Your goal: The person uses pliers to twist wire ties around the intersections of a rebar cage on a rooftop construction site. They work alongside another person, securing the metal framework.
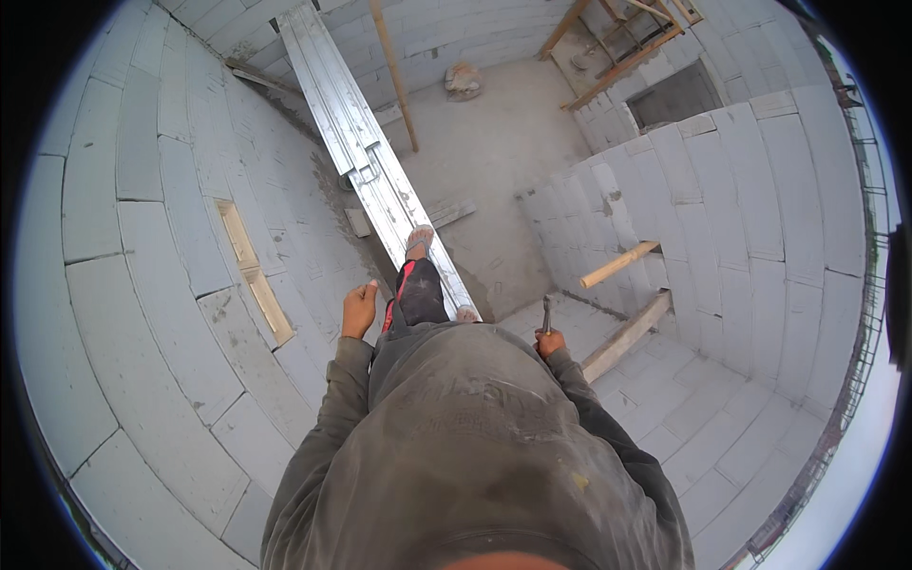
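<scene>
1. Masonry walls of large pale-grey blocks: the left wall [157,275] rises close beside you; the right wall [760,190] stands across the room, with a dark rectangular opening [674,95] beyond it.
2. Grey concrete floor [503,123], seen well below you.
3. Walkway of long silvery ribbed metal planks [332,100], running from the far wall to beneath your feet; one section overlaps another partway along.
4. Slender yellowish wooden pole [394,76], standing near the walkway's far end.
5. Squared grey-brown timber beam [627,334] and, above it in view, a round yellow-brown wooden log [617,266], both meeting the right wall to your right.
6. Your dusty grey-brown long-sleeved shirt [475,418] and dark trousers with a red stripe [418,290]; both your feet rest on the walkway, one ahead of the other.
7. Pale wooden pieces [253,271], set in a narrow slot in the left wall.
8. Your left hand [359,310], raised beside your trousers, fingers curled; you cannot tell from this view whether it pinches anything.
9. Your right hand [550,342], closed around the handle of the tool below, near the beam.
10. Dark hammer-like tool [546,313], upright in your right hand, its head uppermost.
</scene>
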Demonstrator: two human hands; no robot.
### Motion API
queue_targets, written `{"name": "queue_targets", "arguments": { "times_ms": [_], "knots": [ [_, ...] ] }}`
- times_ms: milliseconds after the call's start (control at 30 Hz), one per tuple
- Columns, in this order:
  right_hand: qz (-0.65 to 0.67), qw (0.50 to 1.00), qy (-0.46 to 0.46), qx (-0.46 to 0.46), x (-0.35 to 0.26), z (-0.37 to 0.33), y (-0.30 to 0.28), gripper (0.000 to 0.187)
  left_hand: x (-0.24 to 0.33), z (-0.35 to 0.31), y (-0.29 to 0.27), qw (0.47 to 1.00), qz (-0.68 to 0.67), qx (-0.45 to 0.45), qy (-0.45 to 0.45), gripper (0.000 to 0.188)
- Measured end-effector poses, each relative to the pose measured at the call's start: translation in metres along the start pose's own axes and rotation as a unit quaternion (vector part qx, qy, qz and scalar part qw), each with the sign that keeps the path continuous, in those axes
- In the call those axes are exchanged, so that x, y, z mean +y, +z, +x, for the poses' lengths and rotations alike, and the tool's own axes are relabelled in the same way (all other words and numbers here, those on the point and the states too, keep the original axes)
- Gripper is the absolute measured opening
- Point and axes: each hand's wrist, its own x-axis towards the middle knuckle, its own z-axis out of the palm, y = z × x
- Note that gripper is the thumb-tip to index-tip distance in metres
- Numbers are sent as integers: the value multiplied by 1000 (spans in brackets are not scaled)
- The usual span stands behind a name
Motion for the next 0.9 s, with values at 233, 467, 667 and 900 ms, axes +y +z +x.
{"name": "queue_targets", "arguments": {
  "times_ms": [233, 467, 667, 900],
  "knots": [
    [126, 978, 143, 87, -41, -78, 5, 26, -95, 150, -55, 970, 129, -101, -178, 56],
    [-17, 999, 38, 29, -104, -98, 53, 30, -87, 138, 34, 932, 165, -253, -199, 59],
    [-141, 986, -86, -5, -154, -79, 68, 33, -42, 195, 12, 937, 186, -233, -182, 57],
    [146, 988, 38, 37, -169, -35, 54, 35, 5, 233, 13, 960, 154, -195, -131, 59]
  ]
}}
